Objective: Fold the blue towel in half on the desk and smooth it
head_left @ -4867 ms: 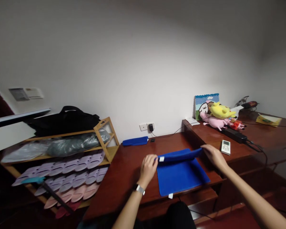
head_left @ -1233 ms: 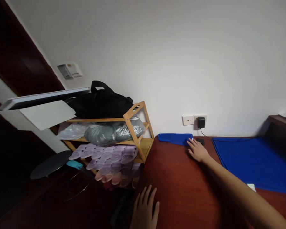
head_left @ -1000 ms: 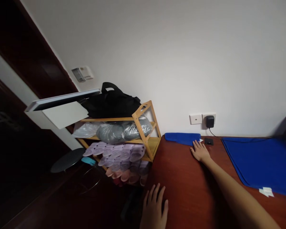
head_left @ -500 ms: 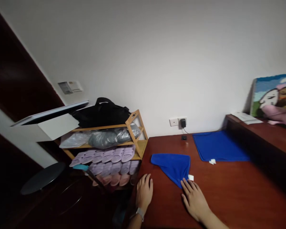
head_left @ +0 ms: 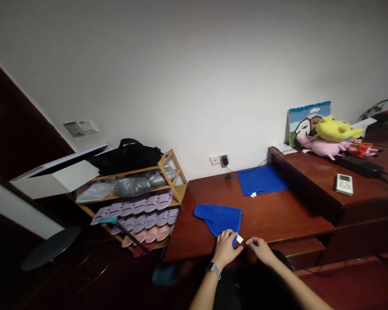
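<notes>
A folded blue cloth (head_left: 221, 216) with a white tag (head_left: 239, 239) lies crumpled into a rough triangle on the brown desk. My left hand (head_left: 225, 249), with a watch at the wrist, rests on its lower corner, fingers flat and thumb apart. At the desk's front edge, right of the tag, my right hand (head_left: 260, 249) has its fingers curled in a pinch; anything between them is too small to make out. Farther back lies a second, flat-folded blue cloth (head_left: 261, 178), which neither hand touches.
A wooden rack (head_left: 173, 172) on the left carries slippers (head_left: 139, 204), wrapped bundles and a black bag (head_left: 126, 157). Behind the desk are a plug (head_left: 225, 160) and cable. The raised right-hand surface holds plush toys (head_left: 326, 148), a picture (head_left: 310, 116) and a white remote (head_left: 344, 184).
My left hand has moved right from the bare desk onto the cloth's corner. My right hand has left the cloth and drawn to the desk edge, its fingers now curled. The view has shifted right.
</notes>
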Action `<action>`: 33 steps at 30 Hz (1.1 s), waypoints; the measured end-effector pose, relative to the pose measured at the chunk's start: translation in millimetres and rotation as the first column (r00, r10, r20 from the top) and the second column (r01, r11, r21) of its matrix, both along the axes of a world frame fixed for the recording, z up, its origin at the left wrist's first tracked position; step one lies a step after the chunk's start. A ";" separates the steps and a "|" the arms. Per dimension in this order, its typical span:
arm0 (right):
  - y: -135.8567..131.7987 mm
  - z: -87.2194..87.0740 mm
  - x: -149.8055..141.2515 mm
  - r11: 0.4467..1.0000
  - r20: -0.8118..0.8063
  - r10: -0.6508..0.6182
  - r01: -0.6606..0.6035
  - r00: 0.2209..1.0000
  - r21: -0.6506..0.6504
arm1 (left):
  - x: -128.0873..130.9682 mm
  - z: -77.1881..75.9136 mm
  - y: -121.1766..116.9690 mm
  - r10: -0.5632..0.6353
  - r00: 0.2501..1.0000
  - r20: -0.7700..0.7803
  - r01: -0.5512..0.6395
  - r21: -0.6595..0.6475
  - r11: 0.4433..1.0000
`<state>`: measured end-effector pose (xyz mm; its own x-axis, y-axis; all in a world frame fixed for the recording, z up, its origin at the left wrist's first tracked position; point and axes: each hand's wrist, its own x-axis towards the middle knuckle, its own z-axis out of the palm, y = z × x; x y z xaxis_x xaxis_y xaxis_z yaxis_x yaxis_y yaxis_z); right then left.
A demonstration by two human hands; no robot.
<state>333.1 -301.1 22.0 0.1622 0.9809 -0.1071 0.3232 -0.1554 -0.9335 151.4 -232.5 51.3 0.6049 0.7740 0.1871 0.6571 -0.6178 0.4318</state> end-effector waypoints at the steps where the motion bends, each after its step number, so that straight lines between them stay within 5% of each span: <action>1: -0.2 -0.1 7.0 0.999 -0.017 -0.005 0.005 1.000 -0.044 | -2.2 -1.1 -1.6 -0.004 1.000 0.013 0.004 -0.006 1.000; 7: -25.3 -6.5 28.2 0.997 -0.044 -0.006 0.003 0.999 -0.083 | -21.4 -9.7 -5.9 0.100 0.945 0.311 -0.050 -0.164 0.985; 15: -41.8 -17.1 9.9 0.999 0.003 0.015 -0.015 1.000 0.037 | -17.5 -19.5 -10.7 0.355 0.798 0.487 -0.239 -0.285 0.928; 22: -34.8 -31.3 -8.0 0.993 0.061 0.055 -0.062 0.997 0.104 | -1.1 -21.2 -22.8 0.361 0.754 0.548 -0.203 -0.329 0.922; 26: -40.4 -24.5 -3.0 0.984 0.164 0.059 -0.086 0.985 0.158 | 4.6 -24.6 -35.1 0.291 0.787 0.544 -0.180 -0.249 0.952; 30: -47.6 -10.0 -2.0 0.948 0.542 0.085 -0.235 0.836 0.213 | 8.1 -32.0 -49.7 0.210 0.847 0.489 -0.145 -0.169 0.975; 33: -49.3 -5.9 -6.0 0.935 0.655 0.161 -0.327 0.738 0.139 | 8.7 -40.7 -59.5 0.199 0.849 0.489 -0.153 -0.132 0.979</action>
<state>327.1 -350.4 16.1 -0.1379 0.9770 0.1625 0.8399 0.2023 -0.5036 160.2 -291.9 10.6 0.3003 0.8853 0.3550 0.4343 -0.4583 0.7754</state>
